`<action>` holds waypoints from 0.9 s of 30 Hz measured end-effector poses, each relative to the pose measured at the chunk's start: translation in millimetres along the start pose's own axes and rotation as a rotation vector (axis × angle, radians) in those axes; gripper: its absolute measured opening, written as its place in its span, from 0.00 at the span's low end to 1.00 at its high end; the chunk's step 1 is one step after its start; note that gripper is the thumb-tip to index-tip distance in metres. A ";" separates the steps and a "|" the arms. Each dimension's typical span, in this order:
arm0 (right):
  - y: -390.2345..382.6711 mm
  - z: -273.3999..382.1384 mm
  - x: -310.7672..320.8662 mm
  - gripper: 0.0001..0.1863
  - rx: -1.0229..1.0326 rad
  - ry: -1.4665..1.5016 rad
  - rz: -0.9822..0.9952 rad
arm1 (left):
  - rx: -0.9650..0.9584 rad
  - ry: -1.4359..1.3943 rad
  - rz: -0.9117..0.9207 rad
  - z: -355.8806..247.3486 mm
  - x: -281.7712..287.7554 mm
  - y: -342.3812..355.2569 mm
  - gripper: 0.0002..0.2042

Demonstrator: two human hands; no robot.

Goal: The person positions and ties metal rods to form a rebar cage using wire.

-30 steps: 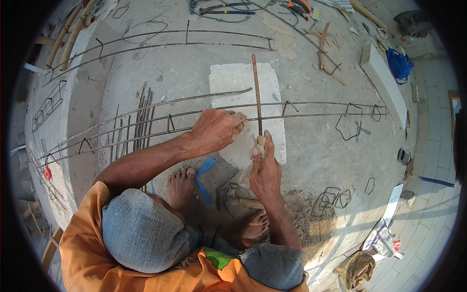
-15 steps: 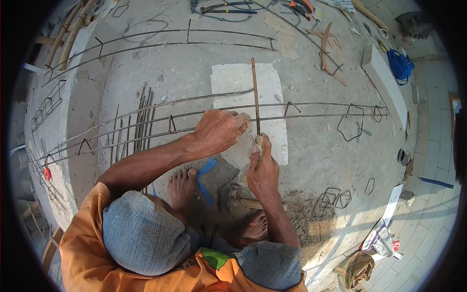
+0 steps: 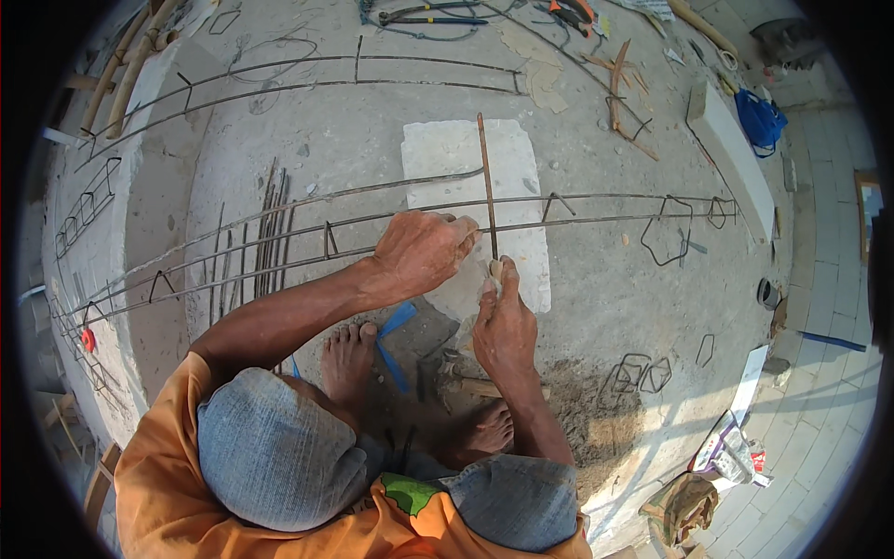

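Observation:
My left hand [image 3: 419, 250] is closed over the long thin steel bars of a rebar frame [image 3: 605, 210]. Its fingertips lie just left of a rusty steel rod [image 3: 487, 177]. This rod crosses the frame and points away from me. My right hand [image 3: 506, 331] grips the rod's near end, which has a pale wrapping [image 3: 496, 271]. A separate steel bar [image 3: 400, 181] comes in from the left and meets the rod partway up. Bent wire stirrups [image 3: 553, 207] stand along the frame. Beneath the hands lies a flat whitish slab [image 3: 447, 147].
Several loose rods [image 3: 270, 224] lie left of my hands. Beyond is another rebar frame [image 3: 433, 84], with long-handled cutters [image 3: 433, 17] farther off. Bent stirrups [image 3: 643, 374] lie at right near dark sand [image 3: 587, 410]. A blue bag [image 3: 762, 123] sits far right. My bare foot [image 3: 349, 359] is close below.
Both hands keep their grip and place almost unchanged. The surroundings shift very slightly left in the picture.

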State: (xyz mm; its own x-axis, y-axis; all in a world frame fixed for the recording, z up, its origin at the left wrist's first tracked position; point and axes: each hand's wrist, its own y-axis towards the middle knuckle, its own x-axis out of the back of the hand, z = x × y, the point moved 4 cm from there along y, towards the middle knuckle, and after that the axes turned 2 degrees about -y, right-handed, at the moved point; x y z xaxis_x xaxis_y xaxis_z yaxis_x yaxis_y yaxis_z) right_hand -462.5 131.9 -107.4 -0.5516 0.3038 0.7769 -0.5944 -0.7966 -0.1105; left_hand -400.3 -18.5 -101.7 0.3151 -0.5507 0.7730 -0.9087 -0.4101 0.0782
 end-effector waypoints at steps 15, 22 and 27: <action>-8.8 8.5 6.2 0.24 -0.110 -0.228 0.151 | 0.193 -0.067 0.185 -0.2 -12.0 -9.3 0.09; 8.4 10.4 5.1 0.22 -0.153 -0.112 0.108 | 0.145 -0.040 0.088 4.0 -3.1 3.6 0.10; -6.4 -6.1 11.4 0.21 -0.117 -0.006 -0.040 | 0.133 -0.119 0.069 -2.4 -0.6 9.9 0.10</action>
State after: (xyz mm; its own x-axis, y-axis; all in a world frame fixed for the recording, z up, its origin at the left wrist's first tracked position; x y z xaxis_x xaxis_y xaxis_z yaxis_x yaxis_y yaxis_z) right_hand -468.6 143.6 -101.6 -0.5230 0.3310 0.7855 -0.6800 -0.7176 -0.1504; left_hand -410.2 -20.4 -99.9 0.2907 -0.6599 0.6928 -0.8876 -0.4563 -0.0622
